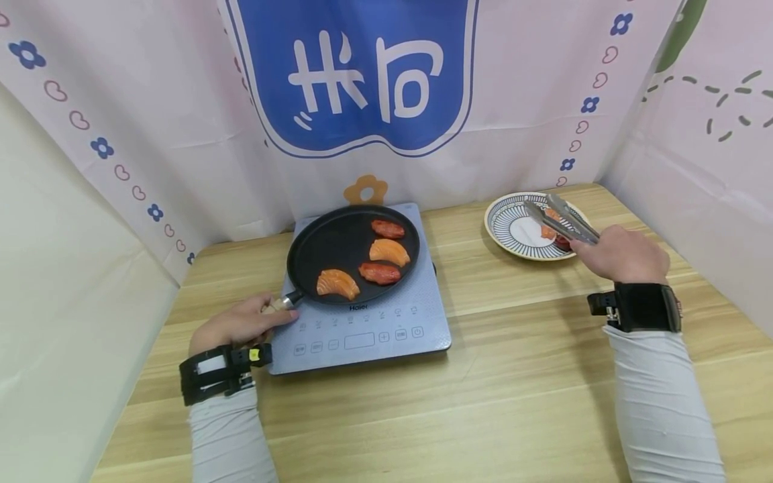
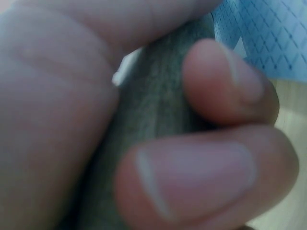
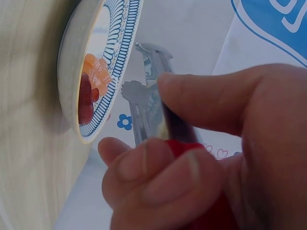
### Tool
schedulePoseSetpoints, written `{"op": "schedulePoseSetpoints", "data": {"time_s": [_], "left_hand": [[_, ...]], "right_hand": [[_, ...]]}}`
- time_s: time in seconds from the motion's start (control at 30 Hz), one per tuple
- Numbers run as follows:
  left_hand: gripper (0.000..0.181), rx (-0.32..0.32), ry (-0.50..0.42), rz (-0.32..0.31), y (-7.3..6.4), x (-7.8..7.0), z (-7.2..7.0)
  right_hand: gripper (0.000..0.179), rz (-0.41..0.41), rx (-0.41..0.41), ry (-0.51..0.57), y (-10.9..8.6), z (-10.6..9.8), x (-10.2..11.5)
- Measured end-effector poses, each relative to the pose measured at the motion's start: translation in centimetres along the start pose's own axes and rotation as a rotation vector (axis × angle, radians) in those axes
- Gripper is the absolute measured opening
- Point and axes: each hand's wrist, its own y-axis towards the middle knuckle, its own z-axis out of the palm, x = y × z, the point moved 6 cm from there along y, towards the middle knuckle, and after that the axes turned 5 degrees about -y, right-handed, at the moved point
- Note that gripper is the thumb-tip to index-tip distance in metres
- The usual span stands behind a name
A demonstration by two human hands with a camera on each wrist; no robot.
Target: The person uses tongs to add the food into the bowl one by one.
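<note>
Two hands (image 1: 239, 322) (image 1: 625, 255); four pieces (image 1: 389, 252) in pan (image 1: 329, 245).

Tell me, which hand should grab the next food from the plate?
Probably the right hand: it holds metal tongs close to the patterned plate. The left hand is farther away, gripping the wooden handle of the frying pan.

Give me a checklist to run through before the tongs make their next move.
1. Pan steadied: ok, the left hand grips its handle.
2. Tongs held: ok, in the right hand.
3. Tongs gripping food: not ok, the tips are apart with nothing between them.
4. Food on the plate: ok, orange food and red food lie there.
5. Room in the pan: ok, its upper left is bare.
6. Cooker on: cannot tell, no lit indicator shows.
</note>
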Motion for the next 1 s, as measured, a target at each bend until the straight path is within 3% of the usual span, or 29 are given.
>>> {"op": "schedulePoseSetpoints", "data": {"time_s": [0.47,0.77,1.0], "left_hand": [[0.04,-0.011,0.021,0.001,0.0,0.0,0.0],[0.038,-0.011,0.041,0.018,0.1,-0.2,-0.2],[0.04,-0.012,0.045,0.012,0.0,-0.2,-0.1]], "right_hand": [[0.079,0.021,0.047,0.015,0.4,0.5,-1.0],[0.068,0.024,0.032,0.031,0.3,0.8,-1.4],[0.069,0.035,0.025,0.012,0.6,1.3,-1.2]]}}
